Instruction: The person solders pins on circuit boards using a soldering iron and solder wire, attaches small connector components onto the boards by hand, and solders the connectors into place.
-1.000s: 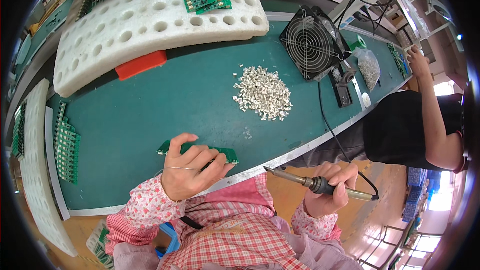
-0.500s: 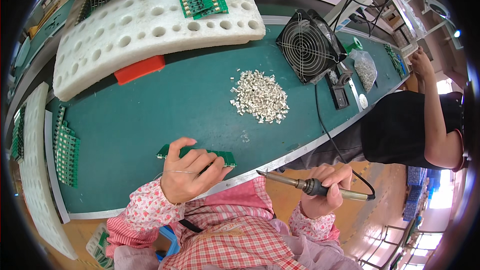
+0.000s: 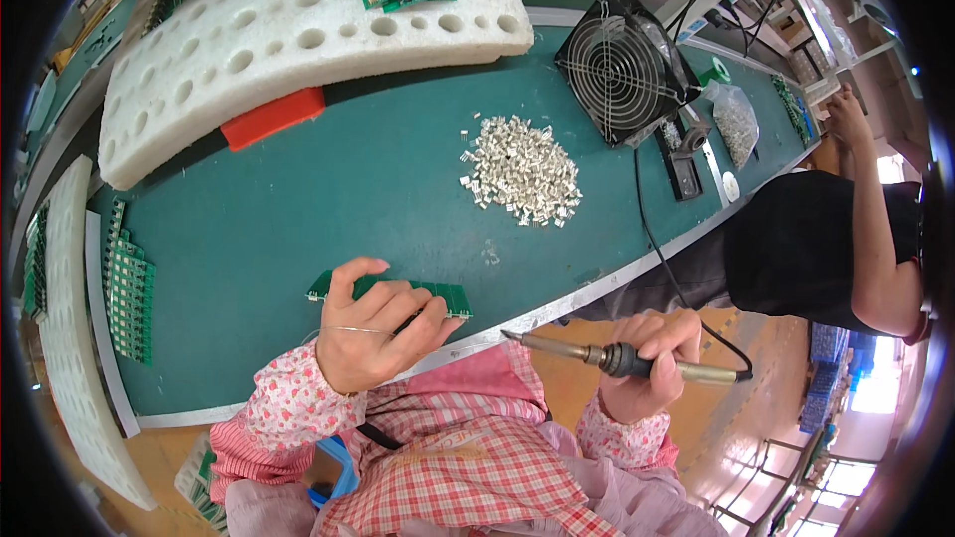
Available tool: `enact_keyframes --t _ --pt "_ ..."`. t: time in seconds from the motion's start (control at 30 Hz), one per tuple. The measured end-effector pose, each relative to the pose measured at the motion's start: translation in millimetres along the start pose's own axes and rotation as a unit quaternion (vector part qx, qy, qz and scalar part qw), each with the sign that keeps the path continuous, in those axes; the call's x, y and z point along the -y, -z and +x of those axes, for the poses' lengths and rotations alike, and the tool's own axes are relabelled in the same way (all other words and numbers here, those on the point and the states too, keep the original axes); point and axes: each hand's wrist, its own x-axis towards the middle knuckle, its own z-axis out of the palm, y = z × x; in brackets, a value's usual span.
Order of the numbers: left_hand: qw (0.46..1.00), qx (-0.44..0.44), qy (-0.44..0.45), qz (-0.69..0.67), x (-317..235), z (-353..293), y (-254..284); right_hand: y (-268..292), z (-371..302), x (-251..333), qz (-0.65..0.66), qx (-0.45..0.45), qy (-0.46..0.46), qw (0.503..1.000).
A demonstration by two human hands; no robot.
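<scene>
My left hand [image 3: 370, 338] is closed over a narrow green circuit board [image 3: 454, 297] at the near edge of the bench, its fingers bent along the board. A thin, silvery wire that looks like solder [image 3: 356, 329] crosses the fingers of that hand. In my right hand [image 3: 645, 370] is a soldering iron [image 3: 559, 346], gripped by its dark collar and pale handle. Its tip points left, a short gap from the board's right end. Farther off lies a heap of small white and metallic connectors [image 3: 522, 171]. My left fingers hide the middle of the board.
A black fan [image 3: 615, 75] stands behind the heap, beside a dark iron stand [image 3: 682, 167] and a bag of small parts [image 3: 734, 129]. White foam blocks [image 3: 310, 38] and stacked boards [image 3: 129, 288] flank the green bench. The iron's cord [image 3: 649, 239] trails rightward. A person in black [image 3: 796, 239] sits at right.
The whole view has shifted slightly, so the bench sits higher in the picture. The iron's tip has come slightly left, nearer the board. Both grips stay the same.
</scene>
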Motion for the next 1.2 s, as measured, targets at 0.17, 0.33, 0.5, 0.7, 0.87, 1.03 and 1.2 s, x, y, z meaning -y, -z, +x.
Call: enact_keyframes --t 0.17,0.33,0.5,0.7,0.87,1.03,1.2 --pt "1.000 0.004 -0.011 0.004 0 -7 1 6 12 -12 -0.067 -0.020 -0.151 0.986" --pt "1.000 -0.003 -0.023 0.010 -2 -13 2 11 23 -35 -0.027 -0.003 -0.322 0.946" --pt "0.999 -0.001 -0.030 0.014 -3 -15 2 17 22 -45 0.002 0.038 -0.355 0.934" --pt "0.999 0.000 -0.037 0.018 -2 -17 1 12 22 -50 0.008 0.033 -0.366 0.930" --pt "0.999 0.000 -0.043 0.013 -1 -16 2 15 23 -54 0.018 0.050 -0.371 0.927" --pt "0.999 -0.004 -0.042 0.028 -1 -15 1 18 27 -58 0.026 0.060 -0.388 0.919" --pt "0.999 0.000 -0.046 0.021 -1 -17 3 16 31 -57 0.008 0.059 -0.426 0.903"
